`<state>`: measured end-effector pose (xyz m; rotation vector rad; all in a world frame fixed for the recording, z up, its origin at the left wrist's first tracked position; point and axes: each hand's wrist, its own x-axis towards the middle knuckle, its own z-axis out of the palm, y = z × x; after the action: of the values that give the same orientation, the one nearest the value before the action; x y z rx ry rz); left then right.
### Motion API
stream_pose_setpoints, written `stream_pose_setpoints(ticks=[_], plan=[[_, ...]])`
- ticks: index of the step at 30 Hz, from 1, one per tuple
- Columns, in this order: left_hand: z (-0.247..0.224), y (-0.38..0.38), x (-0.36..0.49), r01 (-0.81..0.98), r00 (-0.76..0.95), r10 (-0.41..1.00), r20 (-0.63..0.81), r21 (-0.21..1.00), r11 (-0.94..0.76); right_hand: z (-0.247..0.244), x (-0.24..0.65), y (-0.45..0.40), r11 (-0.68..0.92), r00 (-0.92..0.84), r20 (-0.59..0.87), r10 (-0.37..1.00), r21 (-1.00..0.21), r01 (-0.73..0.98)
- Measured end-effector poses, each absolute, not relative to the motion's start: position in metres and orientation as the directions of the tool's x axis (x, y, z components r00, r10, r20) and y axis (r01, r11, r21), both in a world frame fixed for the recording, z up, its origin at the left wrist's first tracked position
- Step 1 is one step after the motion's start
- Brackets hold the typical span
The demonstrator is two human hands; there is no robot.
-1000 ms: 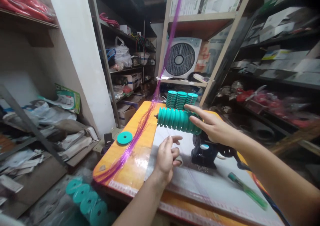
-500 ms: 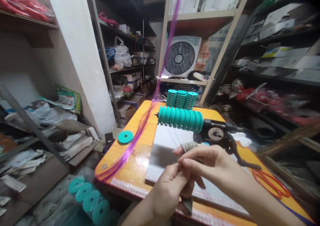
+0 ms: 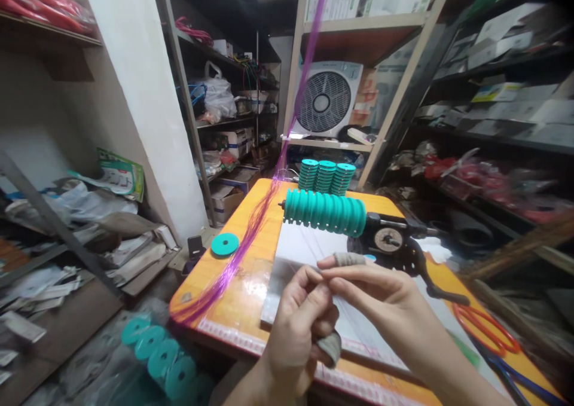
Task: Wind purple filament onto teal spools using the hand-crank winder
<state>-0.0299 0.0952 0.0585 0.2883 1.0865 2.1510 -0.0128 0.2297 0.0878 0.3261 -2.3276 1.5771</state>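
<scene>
My left hand (image 3: pixel 298 319) is curled closed above the front of the table, a grey wrap around one finger. Its fingertips meet those of my right hand (image 3: pixel 383 289), which is pinched and also has a grey-wrapped finger. A very fine thread (image 3: pixel 315 247), barely visible, runs from the teal spools down to the pinched fingers. Just beyond my hands, a row of teal spools (image 3: pixel 325 211) sits on the shaft of a black hand-cranked winder (image 3: pixel 390 241). Under my hands lies a pale grey board (image 3: pixel 280 298).
Purple strands (image 3: pixel 242 253) hang down across the orange table (image 3: pixel 264 214). Left of them lies a teal disc (image 3: pixel 225 244). Stacked teal spools (image 3: pixel 326 176) stand behind the winder, orange-handled scissors (image 3: pixel 487 328) at right. Wrapped teal spools (image 3: pixel 164 358) are below left; a box fan (image 3: pixel 320 104) is behind.
My left hand has risen slightly and turned more upright. My right hand's wrapped finger has straightened to the left. More of the scissors and a green patch on the board now show.
</scene>
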Motion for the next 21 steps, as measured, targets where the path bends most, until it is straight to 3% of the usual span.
stream_pose_setpoints(ticks=[3, 6, 9, 13, 15, 17, 21], plan=[[0.053, 0.094, -0.031, -0.419, -0.773, 0.625, -0.113, 0.830, -0.368, 0.090, -0.011, 0.230, 0.535, -0.827, 0.559, -0.065, -0.679, -0.502], [0.045, 0.090, -0.035, -0.300, -0.823, 0.552, -0.133, 0.928, -0.223, 0.096, -0.008, 0.230, 0.768, -0.643, 0.715, -0.274, -0.239, -0.594], [0.040, 0.085, -0.039, -0.179, -0.850, 0.512, -0.126, 0.982, -0.054, 0.103, -0.005, 0.229, 0.831, -0.572, 0.668, -0.476, 0.130, -0.541], [0.042, 0.083, -0.042, -0.049, -0.857, 0.510, -0.069, 0.997, 0.053, 0.103, -0.005, 0.224, 0.805, -0.570, 0.569, -0.593, 0.422, -0.417], [0.044, 0.083, -0.041, -0.018, -0.856, 0.514, -0.054, 0.997, 0.075, 0.101, -0.004, 0.225, 0.787, -0.585, 0.529, -0.615, 0.467, -0.404], [0.047, 0.083, -0.041, -0.044, -0.859, 0.507, -0.068, 0.997, 0.059, 0.100, -0.004, 0.227, 0.790, -0.597, 0.517, -0.613, 0.409, -0.457], [0.050, 0.081, -0.042, -0.258, -0.798, 0.586, -0.144, 0.959, -0.116, 0.100, -0.003, 0.235, 0.801, -0.630, 0.618, -0.469, -0.002, -0.598]])
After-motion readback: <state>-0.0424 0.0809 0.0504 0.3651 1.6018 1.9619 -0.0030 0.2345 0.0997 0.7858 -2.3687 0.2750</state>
